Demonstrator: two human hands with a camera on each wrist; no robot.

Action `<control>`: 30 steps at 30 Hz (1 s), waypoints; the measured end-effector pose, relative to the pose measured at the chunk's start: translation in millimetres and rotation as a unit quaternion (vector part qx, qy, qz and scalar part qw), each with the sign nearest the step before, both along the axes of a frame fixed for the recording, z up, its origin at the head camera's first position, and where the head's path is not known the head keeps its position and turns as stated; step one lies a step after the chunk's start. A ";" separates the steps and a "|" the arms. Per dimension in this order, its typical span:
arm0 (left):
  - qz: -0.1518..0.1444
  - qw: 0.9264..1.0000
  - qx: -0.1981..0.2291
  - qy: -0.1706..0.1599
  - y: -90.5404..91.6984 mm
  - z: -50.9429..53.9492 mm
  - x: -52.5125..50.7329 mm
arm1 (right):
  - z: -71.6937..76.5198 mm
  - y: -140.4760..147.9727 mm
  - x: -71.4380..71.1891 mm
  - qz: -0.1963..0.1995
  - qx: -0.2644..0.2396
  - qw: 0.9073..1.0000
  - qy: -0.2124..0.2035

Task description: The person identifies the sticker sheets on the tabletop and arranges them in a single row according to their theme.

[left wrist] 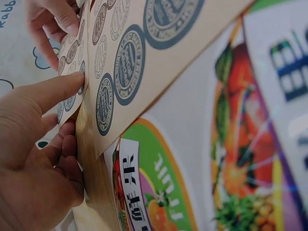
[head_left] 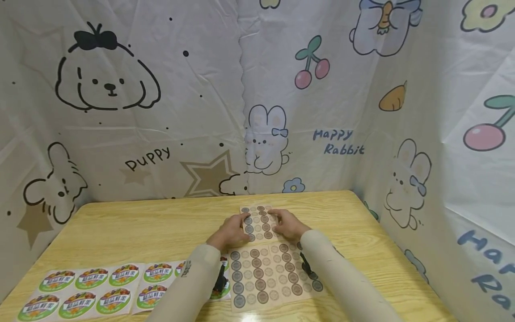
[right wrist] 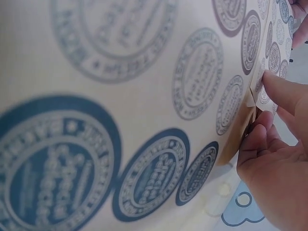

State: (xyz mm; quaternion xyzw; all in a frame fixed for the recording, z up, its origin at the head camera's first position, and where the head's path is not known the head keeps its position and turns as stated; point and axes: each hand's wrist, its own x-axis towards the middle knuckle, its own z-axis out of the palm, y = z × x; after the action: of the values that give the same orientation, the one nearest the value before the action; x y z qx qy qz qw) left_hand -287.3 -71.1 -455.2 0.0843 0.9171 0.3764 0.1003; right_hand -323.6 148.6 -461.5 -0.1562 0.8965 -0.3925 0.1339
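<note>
A small tan sheet of round stickers (head_left: 257,223), printed in blue, brown and pale rows, is held between both hands near the back of the table. My left hand (head_left: 233,230) pinches its left edge, thumb on the printed face and curled fingers beneath, as the left wrist view shows. At the opposite edge my right hand (head_left: 290,224) grips the same way, with its thumb (right wrist: 284,91) on top. Nearer to me, larger tan sticker sheets (head_left: 266,270) of the same pattern lie flat; my right forearm covers part of their right side.
Left of the tan sheets lie white sheets of oval fruit labels (head_left: 134,286), partly beneath my left forearm. The wooden table (head_left: 161,232) meets printed cloth walls (head_left: 201,112) at the back and sides. Dark straps (head_left: 220,279) show at my wrists.
</note>
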 end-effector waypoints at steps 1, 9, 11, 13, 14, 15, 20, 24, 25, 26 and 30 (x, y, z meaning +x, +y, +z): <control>0.001 1.000 -0.001 0.000 0.0 0.0 0.0 | -0.3 -0.1 -0.1 0.000 0.000 1.000 -0.001; 0.005 1.000 0.004 -0.011 0.1 -3.9 -2.6 | -1.3 0.3 -0.7 0.003 -0.029 0.999 -0.021; 0.005 1.000 0.010 -0.012 -0.6 -5.3 -3.7 | -1.3 0.4 -1.7 -0.004 -0.030 0.999 -0.021; -0.003 1.000 0.019 -0.004 -1.9 -5.4 -4.1 | -0.8 -0.1 -2.9 -0.013 -0.029 0.999 -0.022; -0.007 1.000 0.025 -0.001 -2.7 -5.2 -4.2 | 0.1 -0.5 -3.4 -0.017 -0.029 0.999 -0.021; -0.010 0.999 0.031 0.003 -3.4 -5.0 -4.1 | 1.3 -1.0 -4.0 -0.020 -0.030 0.999 -0.019; -0.014 0.998 0.051 0.020 -6.0 -1.2 -2.3 | 10.6 -2.9 -5.3 -0.021 0.000 0.999 0.026; -0.005 0.998 0.055 0.031 -5.4 1.6 -0.7 | 15.1 -3.3 -6.7 -0.028 0.030 0.998 0.053; -0.001 0.998 0.055 0.032 -4.8 2.3 -0.3 | 15.6 -3.1 -6.9 -0.031 0.033 0.997 0.055; 0.002 0.998 0.057 0.035 -4.3 2.9 -0.1 | 16.1 -2.7 -6.9 -0.035 0.036 0.997 0.056; 0.014 0.997 0.058 0.046 -2.7 5.4 0.5 | 18.4 -0.4 -5.5 -0.045 0.036 0.997 0.060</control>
State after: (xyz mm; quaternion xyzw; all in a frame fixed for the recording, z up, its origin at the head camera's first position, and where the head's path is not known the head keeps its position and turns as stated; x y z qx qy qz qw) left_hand -286.8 -73.9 -449.8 0.0944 0.8986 0.4259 0.0475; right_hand -329.1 148.2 -443.2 -0.1338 0.9225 -0.3559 0.0672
